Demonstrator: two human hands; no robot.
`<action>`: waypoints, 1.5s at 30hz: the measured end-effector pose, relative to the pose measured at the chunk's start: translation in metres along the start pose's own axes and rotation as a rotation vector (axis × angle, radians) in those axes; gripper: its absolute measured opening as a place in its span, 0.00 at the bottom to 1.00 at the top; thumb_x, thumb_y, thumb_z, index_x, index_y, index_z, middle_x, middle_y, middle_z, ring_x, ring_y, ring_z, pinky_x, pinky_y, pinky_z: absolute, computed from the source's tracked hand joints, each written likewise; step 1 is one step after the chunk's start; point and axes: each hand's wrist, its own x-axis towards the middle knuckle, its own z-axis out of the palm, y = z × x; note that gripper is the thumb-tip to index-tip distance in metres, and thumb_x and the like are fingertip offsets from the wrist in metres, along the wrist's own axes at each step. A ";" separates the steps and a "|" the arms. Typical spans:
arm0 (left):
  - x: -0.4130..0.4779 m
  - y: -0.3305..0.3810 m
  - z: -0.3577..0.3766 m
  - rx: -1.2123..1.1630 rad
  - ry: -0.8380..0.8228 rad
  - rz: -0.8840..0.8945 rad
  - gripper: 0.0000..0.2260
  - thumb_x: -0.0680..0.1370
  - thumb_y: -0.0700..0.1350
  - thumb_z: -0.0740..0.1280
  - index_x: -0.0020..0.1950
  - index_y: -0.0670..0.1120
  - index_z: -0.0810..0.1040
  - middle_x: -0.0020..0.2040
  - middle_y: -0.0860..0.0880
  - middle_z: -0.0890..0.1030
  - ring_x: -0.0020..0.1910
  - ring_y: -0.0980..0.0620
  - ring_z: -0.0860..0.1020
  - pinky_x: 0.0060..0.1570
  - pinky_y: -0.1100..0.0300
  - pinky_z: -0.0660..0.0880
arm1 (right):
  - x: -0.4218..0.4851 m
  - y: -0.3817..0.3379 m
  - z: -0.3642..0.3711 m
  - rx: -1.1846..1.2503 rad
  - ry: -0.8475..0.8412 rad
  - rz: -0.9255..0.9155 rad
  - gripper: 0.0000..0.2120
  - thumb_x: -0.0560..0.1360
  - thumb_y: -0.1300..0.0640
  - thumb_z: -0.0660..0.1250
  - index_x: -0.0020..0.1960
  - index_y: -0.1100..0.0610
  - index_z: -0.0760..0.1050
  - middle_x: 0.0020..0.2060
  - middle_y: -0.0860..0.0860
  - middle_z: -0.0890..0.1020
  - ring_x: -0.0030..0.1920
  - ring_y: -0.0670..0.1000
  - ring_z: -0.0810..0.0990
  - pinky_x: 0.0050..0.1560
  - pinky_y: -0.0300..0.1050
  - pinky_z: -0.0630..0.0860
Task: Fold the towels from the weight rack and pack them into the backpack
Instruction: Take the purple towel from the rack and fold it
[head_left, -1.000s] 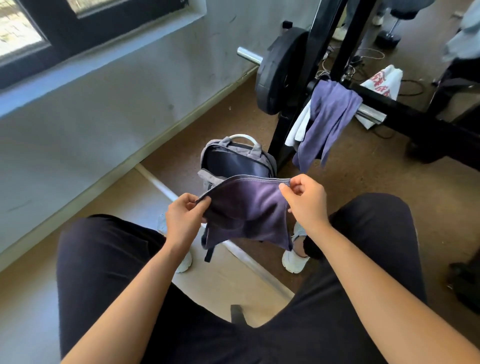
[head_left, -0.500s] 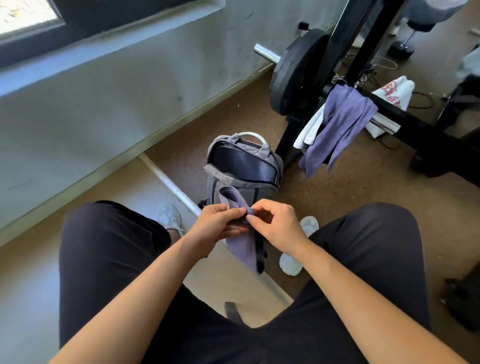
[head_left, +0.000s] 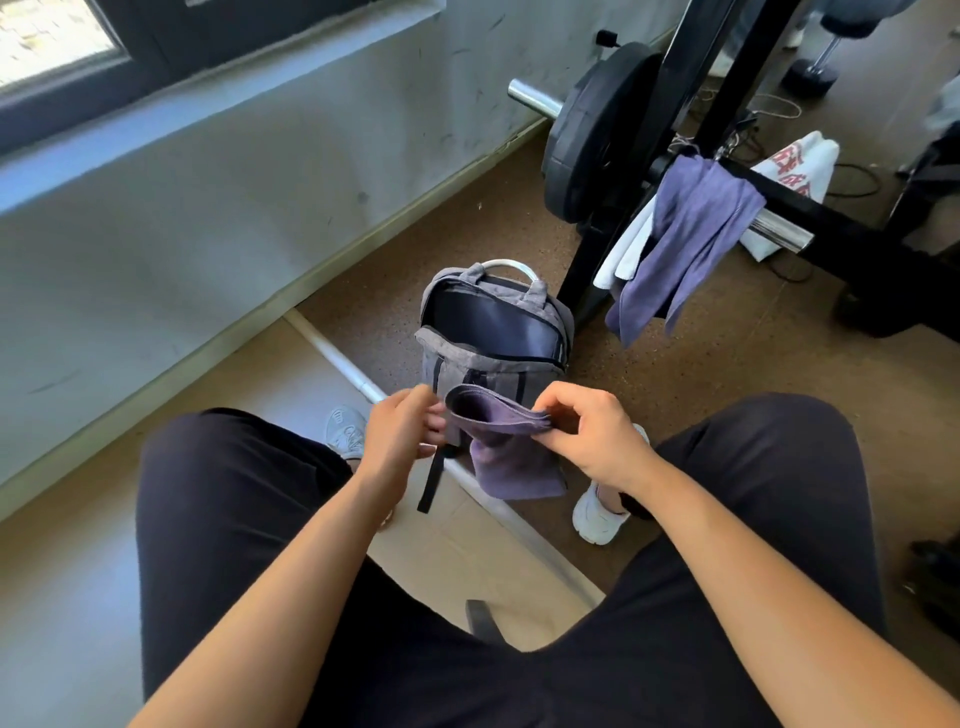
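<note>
I sit over an open grey backpack (head_left: 457, 364) that stands upright on the floor between my feet. My right hand (head_left: 597, 441) pinches the stacked top edges of a folded purple towel (head_left: 511, 462), which hangs just in front of the backpack. My left hand (head_left: 402, 436) sits at the towel's folded left end with fingers loosely curled, holding nothing. On the black weight rack (head_left: 831, 213) a second purple towel (head_left: 696, 228) is draped over the bar, with a white towel (head_left: 626, 254) beneath it and a white towel with red print (head_left: 795, 166) behind.
A black weight plate (head_left: 597, 135) on a chrome barbell (head_left: 535, 98) stands beyond the backpack, near the grey wall (head_left: 234, 208). A white pipe (head_left: 343, 358) runs along the floor. My shoes (head_left: 597, 514) flank the backpack. Cables and a dumbbell (head_left: 810, 73) lie further back.
The towel was spread wide between both hands, then the hands came together and folded it in half. Now my right hand holds the gathered edges and my left hand has drawn apart to the left.
</note>
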 end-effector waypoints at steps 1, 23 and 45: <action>0.003 -0.001 -0.004 0.041 0.022 0.037 0.05 0.73 0.45 0.66 0.45 0.45 0.78 0.40 0.46 0.80 0.37 0.50 0.77 0.38 0.59 0.72 | 0.001 -0.001 -0.003 0.013 -0.001 0.003 0.05 0.75 0.64 0.73 0.48 0.56 0.80 0.40 0.48 0.84 0.43 0.49 0.83 0.46 0.45 0.79; 0.014 -0.011 0.006 0.340 -0.033 0.284 0.10 0.70 0.38 0.60 0.36 0.34 0.79 0.28 0.37 0.78 0.27 0.48 0.81 0.33 0.49 0.80 | 0.007 0.017 -0.015 -0.068 -0.046 0.185 0.09 0.77 0.60 0.71 0.54 0.49 0.82 0.46 0.46 0.85 0.50 0.48 0.83 0.55 0.55 0.81; -0.005 -0.014 0.013 0.070 -0.669 0.069 0.27 0.70 0.56 0.76 0.54 0.34 0.82 0.46 0.45 0.86 0.46 0.50 0.84 0.51 0.55 0.78 | 0.013 -0.035 -0.023 1.215 0.305 0.376 0.13 0.85 0.57 0.59 0.67 0.56 0.76 0.62 0.56 0.83 0.63 0.54 0.81 0.60 0.49 0.78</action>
